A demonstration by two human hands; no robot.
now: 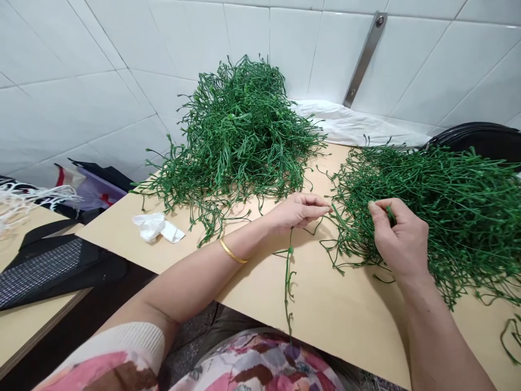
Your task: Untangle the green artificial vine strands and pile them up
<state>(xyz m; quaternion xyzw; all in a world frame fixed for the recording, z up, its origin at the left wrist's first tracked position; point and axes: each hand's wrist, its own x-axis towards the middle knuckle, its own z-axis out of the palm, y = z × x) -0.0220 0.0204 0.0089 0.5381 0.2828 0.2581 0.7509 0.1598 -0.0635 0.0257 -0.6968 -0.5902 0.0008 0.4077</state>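
My left hand (299, 210) is closed in a pinch on a thin green plastic stem (288, 277) that hangs down over the near edge of the tan board (345, 309). My right hand (401, 236) pinches green stems at the left edge of the flat pile of green stems (451, 206) on the right. A taller heap of the same green stems (240, 130) rises at the back left of the board, a little beyond my left hand.
A crumpled white plastic scrap (157, 226) lies on the board's left part. White sheeting (358, 125) lies along the tiled wall. A black object (476, 136) sits at the far right. A dark bag (44, 266) and white netting (24, 198) rest on a lower table at left.
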